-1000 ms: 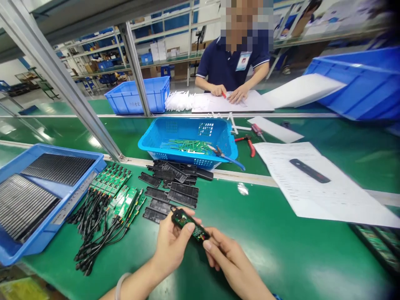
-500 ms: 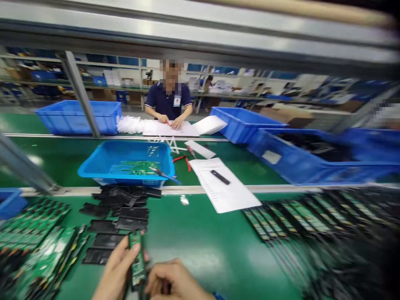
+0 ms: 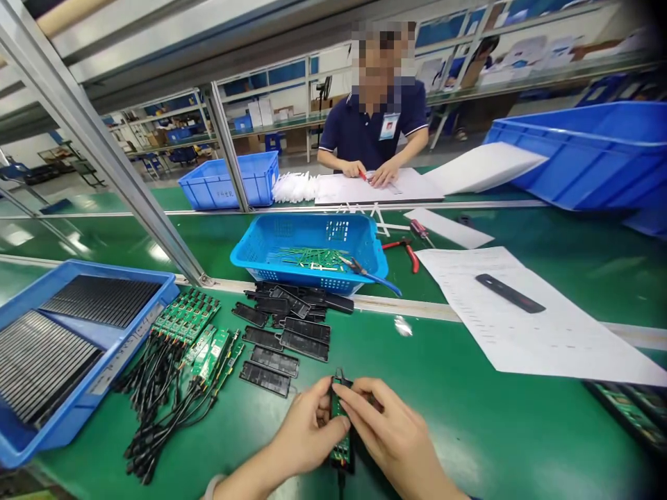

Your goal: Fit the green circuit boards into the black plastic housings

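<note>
Both my hands hold one small black housing with a green circuit board (image 3: 341, 423) in it, upright over the green mat near the front edge. My left hand (image 3: 307, 437) grips its left side with fingers curled. My right hand (image 3: 388, 434) pinches its top and right side. Loose black housing shells (image 3: 284, 332) lie just beyond my hands. Green circuit boards with black cables (image 3: 180, 347) lie to the left.
A blue bin of black strips (image 3: 57, 347) stands at the left. A light blue basket (image 3: 313, 250) holds green strips and pliers. White sheets with a black remote (image 3: 508, 293) lie at the right. Across the belt a person in a dark shirt (image 3: 375, 118) works on paper.
The camera swung right and back. The part in my hands has turned from lying slantwise to standing upright, and my right hand now pinches its top.
</note>
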Motion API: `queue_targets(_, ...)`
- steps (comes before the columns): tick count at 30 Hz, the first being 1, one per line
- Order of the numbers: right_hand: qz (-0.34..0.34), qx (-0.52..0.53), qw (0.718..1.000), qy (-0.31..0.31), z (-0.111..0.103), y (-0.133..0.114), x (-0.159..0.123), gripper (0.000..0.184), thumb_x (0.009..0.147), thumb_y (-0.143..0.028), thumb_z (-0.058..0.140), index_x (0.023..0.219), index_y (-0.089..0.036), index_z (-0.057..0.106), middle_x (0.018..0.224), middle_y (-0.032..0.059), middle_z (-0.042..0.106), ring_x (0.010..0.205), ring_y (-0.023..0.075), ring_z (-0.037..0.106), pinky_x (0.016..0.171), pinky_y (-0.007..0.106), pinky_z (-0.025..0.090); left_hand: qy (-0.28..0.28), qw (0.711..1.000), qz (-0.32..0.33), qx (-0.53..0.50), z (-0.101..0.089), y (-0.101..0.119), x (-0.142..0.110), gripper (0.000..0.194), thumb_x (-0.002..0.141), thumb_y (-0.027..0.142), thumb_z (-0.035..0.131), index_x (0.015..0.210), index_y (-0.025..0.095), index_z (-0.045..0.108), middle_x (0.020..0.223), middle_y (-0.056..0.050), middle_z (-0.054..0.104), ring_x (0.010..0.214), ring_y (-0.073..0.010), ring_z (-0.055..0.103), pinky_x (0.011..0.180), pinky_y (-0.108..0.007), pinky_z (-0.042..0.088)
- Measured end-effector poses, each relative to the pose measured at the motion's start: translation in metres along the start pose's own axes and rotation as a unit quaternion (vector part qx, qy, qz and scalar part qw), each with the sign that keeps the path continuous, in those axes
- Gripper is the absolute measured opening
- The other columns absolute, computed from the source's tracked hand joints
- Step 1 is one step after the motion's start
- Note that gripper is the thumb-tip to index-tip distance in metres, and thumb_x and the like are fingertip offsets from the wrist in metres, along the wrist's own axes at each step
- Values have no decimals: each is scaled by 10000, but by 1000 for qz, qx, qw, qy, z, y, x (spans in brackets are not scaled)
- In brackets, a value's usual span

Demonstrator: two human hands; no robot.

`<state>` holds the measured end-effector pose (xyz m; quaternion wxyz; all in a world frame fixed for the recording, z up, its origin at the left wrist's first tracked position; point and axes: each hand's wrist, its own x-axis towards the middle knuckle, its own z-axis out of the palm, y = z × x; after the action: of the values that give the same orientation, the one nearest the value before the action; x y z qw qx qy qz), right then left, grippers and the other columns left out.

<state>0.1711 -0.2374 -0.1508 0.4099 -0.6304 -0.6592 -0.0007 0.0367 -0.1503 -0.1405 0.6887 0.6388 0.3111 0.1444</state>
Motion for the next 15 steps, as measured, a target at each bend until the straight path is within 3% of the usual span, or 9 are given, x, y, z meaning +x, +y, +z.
queue_targets(5,-55,-86,995,-5,-6,4,2,239,953,-135,455,1089,-146,652,885,100,638,774,188,624,636,280,516,3,998,9,62,0,-4,-1,212,762,168,574,973,161,567,616,74,407,542,-84,342,479,-217,223)
queue_targets(15,-109,-88,990,-12,-11,5,5,235,955,-109,438,1004,-132,667,803,83,665,697,177,583,587,284,476,-11,997,9,80,-1,-11,-1,247,785,141,566,1031,160,568,603,80,418,519,-76,355,463,-214,210)
